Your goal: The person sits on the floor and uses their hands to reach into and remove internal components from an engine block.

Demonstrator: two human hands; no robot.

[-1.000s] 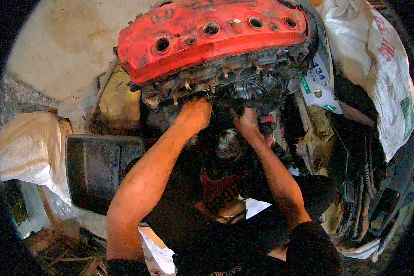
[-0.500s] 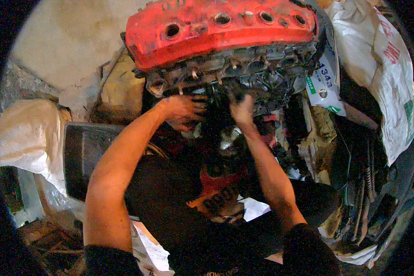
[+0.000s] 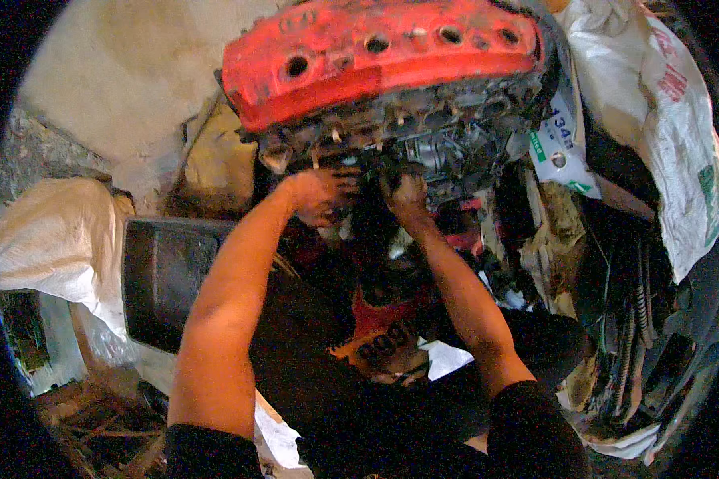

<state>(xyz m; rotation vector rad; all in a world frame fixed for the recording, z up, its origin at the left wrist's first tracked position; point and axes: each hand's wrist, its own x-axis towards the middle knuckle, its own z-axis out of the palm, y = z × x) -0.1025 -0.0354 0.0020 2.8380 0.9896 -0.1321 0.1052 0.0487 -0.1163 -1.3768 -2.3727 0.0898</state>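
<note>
Upper centre: red-topped engine [image 3: 387, 92]; left hand [image 3: 321, 195], fingers parted; right hand [image 3: 407, 199], grip unclear. Upper right: red-lettered sack [image 3: 647, 120]; white panel [image 3: 553, 161] bearing dark digits.

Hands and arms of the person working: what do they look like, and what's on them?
The left hand and right hand have no gloves. The forearms are bare, with no watch or bracelet that I can see. Short, plain dark sleeves cover the upper arms.

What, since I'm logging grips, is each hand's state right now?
Left hand: open, fingers apart, by the engine.
Right hand: at the engine; fingers in shadow, grip can't be told.
</note>
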